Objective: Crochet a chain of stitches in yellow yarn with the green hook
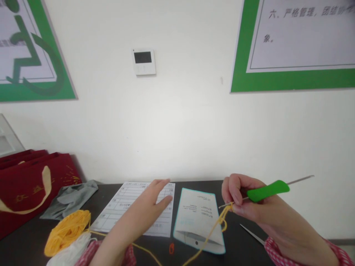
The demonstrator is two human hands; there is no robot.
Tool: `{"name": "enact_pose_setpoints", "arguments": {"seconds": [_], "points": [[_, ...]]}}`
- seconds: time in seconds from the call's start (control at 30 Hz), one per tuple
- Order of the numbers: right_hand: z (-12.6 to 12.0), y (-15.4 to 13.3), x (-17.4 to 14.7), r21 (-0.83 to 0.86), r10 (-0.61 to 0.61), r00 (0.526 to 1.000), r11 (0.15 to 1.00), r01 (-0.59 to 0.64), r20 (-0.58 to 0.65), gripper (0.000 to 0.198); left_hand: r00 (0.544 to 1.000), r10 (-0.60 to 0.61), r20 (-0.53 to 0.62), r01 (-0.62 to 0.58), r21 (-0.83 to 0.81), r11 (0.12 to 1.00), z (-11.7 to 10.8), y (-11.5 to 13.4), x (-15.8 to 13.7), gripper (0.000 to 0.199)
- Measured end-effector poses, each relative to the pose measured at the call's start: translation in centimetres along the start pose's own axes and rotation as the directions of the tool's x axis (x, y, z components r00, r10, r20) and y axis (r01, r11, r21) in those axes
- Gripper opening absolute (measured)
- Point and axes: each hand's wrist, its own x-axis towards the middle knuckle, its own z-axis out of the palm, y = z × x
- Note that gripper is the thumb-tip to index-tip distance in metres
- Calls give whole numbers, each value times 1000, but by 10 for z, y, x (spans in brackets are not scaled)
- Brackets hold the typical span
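Observation:
My right hand (249, 201) grips a crochet hook with a green handle (268, 191) and a thin metal tip at either end. Yellow yarn (222, 218) is looped near the hook's left tip, close to my fingertips, and its strand hangs down across a white pouch (196, 218) with a teal edge. Over a printed sheet (113, 212), my left hand (155, 197) is held open with its thumb apart, nothing in it. The strand shows again beneath my left forearm, beside a yellow yarn ball (68, 231).
White yarn (70, 253) lies against the yellow ball. Farther left are a grey cloth (69, 199) and dark red bags (36, 184). A small orange clip-like ring (171, 248) and a thin pointed metal piece (252, 234) lie on the black table (238, 247). A wall stands behind.

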Motion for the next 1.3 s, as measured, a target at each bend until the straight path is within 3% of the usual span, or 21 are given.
{"name": "enact_pose_setpoints", "arguments": {"seconds": [0.07, 0.1, 0.2, 0.33, 0.57, 0.7, 0.77, 0.8, 0.87, 0.9, 0.97, 1.07, 1.13, 1.17, 1.23, 1.3], "points": [[-1, 0, 0, -23, -25, 999, 999, 26, 47, 18, 993, 100, 66, -97, -41, 994, 24, 16, 0, 48], [-2, 1, 0, -22, -40, 997, 999, 41, 62, 18, 967, 197, 160, -170, -164, 972, 36, 22, 0, 52], [-7, 4, 1, 7, -69, 995, 998, 69, 75, 18, 882, 339, 327, -143, -500, 854, 65, 34, -1, 61], [-10, 10, 4, 36, -59, 994, 998, 56, 88, 18, 860, 415, 296, -114, -682, 723, 82, 31, 0, 60], [-3, 17, 5, 141, -34, 997, 990, 24, 65, 18, 842, 417, 344, 35, -804, 593, 66, 37, -2, 55], [2, 17, 4, 174, -38, 999, 984, 34, 18, 20, 876, 385, 292, 118, -901, 417, 48, 49, -10, 39], [5, 17, 4, 181, -40, 999, 983, 40, -8, 21, 891, 402, 211, 81, -945, 317, 39, 50, -17, 35], [7, 17, 4, 182, -41, 999, 982, 43, -18, 22, 901, 416, 127, -3, -955, 298, 34, 50, -21, 31], [10, 16, 3, 186, -40, 998, 981, 47, -39, 22, 886, 454, -97, -296, -871, 392, 27, 49, -30, 26], [11, 16, 2, 188, -40, 998, 981, 48, -48, 22, 854, 484, -192, -438, -768, 467, 25, 49, -34, 36], [15, 16, 1, 189, -41, 997, 981, 54, -69, 21, 796, 545, -264, -590, -545, 596, 25, 49, -40, 50], [21, 17, -2, 207, -56, 994, 975, 75, -99, 18, 771, 609, -186, -636, -168, 753, 35, 49, -42, 35], [25, 19, -3, 222, -64, 990, 971, 91, -125, 17, 758, 642, -119, -630, 123, 767, 45, 47, -38, 26], [27, 20, -3, 224, -62, 988, 970, 93, -141, 17, 758, 644, -102, -622, 185, 761, 50, 46, -36, 27], [29, 23, -3, 216, -59, 985, 972, 94, -165, 17, 778, 615, -127, -604, 116, 788, 58, 43, -33, 32], [30, 27, -2, 190, -54, 983, 978, 89, -177, 16, 819, 544, -182, -561, -58, 826, 64, 41, -32, 34]]}}
